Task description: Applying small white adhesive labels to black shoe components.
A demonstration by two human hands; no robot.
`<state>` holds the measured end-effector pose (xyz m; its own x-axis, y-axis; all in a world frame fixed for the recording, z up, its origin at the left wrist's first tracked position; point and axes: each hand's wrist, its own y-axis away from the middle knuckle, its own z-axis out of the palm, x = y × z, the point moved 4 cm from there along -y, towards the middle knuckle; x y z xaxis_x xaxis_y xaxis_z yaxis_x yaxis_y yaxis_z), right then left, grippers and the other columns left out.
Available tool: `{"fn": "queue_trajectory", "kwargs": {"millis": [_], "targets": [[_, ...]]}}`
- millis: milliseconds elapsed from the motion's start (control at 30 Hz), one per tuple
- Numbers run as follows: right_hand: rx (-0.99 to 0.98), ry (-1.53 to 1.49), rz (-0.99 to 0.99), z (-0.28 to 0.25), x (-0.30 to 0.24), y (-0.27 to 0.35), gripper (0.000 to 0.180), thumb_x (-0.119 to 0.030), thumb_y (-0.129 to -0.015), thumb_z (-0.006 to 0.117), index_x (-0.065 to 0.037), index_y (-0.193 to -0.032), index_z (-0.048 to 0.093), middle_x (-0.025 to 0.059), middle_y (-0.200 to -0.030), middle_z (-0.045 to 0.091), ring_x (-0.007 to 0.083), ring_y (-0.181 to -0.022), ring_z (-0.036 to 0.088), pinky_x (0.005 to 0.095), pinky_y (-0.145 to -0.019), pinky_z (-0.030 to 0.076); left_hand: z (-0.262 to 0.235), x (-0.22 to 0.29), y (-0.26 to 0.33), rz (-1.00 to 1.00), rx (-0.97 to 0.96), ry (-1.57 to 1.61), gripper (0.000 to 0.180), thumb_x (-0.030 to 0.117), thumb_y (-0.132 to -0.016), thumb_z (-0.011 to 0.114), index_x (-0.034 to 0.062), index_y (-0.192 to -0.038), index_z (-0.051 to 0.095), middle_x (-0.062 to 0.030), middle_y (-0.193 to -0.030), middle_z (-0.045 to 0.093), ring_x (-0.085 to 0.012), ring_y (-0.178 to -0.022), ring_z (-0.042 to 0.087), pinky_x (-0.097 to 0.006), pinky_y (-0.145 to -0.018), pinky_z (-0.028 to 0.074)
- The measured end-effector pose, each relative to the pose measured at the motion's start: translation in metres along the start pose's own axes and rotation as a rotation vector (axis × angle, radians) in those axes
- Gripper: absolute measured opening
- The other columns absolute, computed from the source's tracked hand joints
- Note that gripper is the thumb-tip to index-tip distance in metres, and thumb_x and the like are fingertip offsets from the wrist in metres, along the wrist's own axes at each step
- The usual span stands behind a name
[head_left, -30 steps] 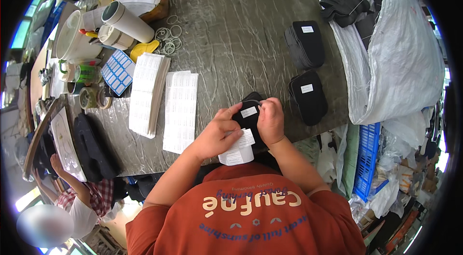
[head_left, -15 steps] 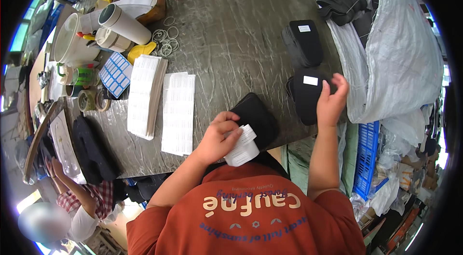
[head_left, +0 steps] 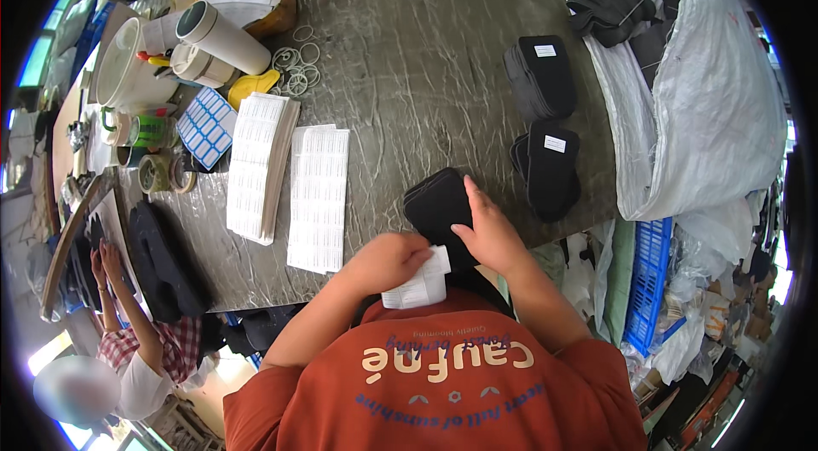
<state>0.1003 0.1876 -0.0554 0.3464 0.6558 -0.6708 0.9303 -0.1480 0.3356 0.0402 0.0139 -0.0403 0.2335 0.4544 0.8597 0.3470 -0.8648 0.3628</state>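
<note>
My left hand [head_left: 390,263] is closed on a folded strip of white labels [head_left: 418,285] close to my shirt. My right hand [head_left: 492,234] lies against the right edge of a small stack of black insole-shaped pads [head_left: 436,201] at the table's near edge, fingers stretched out and thumb apart. The lower end of that stack is partly hidden by my hands. To the right lie a fanned pile of black pads [head_left: 554,178] and, beyond it, a taller stack of black pads [head_left: 550,80]; each has a small white label on top.
Two piles of printed label sheets [head_left: 317,199] [head_left: 256,170] lie left on the dark table [head_left: 409,67]. Behind them are a white tumbler [head_left: 223,37], rubber bands [head_left: 300,76] and tape rolls [head_left: 155,174]. A white woven sack [head_left: 711,110] stands right. Another person's hands [head_left: 106,263] show far left.
My right hand has moved left from the labelled pile to the unlabelled stack of black pads. My left hand has drawn the label strip slightly down, off the stack.
</note>
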Motion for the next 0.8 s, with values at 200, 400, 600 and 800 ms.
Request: {"fn": "queue_trajectory", "kwargs": {"millis": [200, 400, 600, 800], "targets": [[0.123, -0.48, -0.111, -0.015, -0.041, 0.004, 0.016, -0.005, -0.086, 0.066, 0.0, -0.101, 0.061, 0.0088, -0.091, 0.06, 0.0155, -0.078, 0.059, 0.0271, -0.068, 0.049, -0.029, -0.006, 0.021, -0.232, 0.472, 0.428, 0.018, 0.012, -0.093, 0.061, -0.0043, -0.088, 0.066, -0.0011, -0.069, 0.059, -0.0058, -0.064, 0.051, -0.026, -0.056, 0.044], [0.017, -0.62, -0.133, 0.007, -0.048, 0.0, 0.009, 0.0, -0.085, 0.064, 0.0, -0.087, 0.056, 0.0078, -0.085, 0.057, 0.0163, -0.074, 0.055, 0.0285, -0.065, 0.046, -0.03, -0.001, 0.022, -0.194, 0.593, 0.112, 0.019, 0.014, -0.088, 0.066, -0.004, -0.083, 0.064, -0.012, -0.068, 0.062, -0.0168, -0.057, 0.057, -0.032, -0.055, 0.047], [0.234, -0.527, -0.006, -0.011, -0.026, -0.012, 0.008, -0.002, -0.087, 0.064, 0.001, -0.086, 0.057, 0.0077, -0.07, 0.059, 0.0167, -0.062, 0.056, 0.0292, -0.061, 0.047, -0.026, 0.019, 0.02, 0.206, 0.421, -0.327, 0.015, 0.012, -0.08, 0.067, -0.0013, -0.076, 0.062, -0.0173, -0.098, 0.064, -0.0336, -0.09, 0.06, -0.042, -0.077, 0.05], [0.283, -0.391, -0.016, 0.004, -0.012, -0.019, 0.007, -0.003, -0.084, 0.066, 0.0, -0.084, 0.059, 0.0116, -0.075, 0.063, 0.0207, -0.065, 0.062, 0.0317, -0.061, 0.049, -0.001, 0.014, 0.011, 0.265, 0.256, -0.485, 0.016, 0.013, -0.08, 0.066, -0.002, -0.076, 0.06, -0.0213, -0.124, 0.057, -0.0375, -0.124, 0.05, -0.044, -0.102, 0.043]]}}
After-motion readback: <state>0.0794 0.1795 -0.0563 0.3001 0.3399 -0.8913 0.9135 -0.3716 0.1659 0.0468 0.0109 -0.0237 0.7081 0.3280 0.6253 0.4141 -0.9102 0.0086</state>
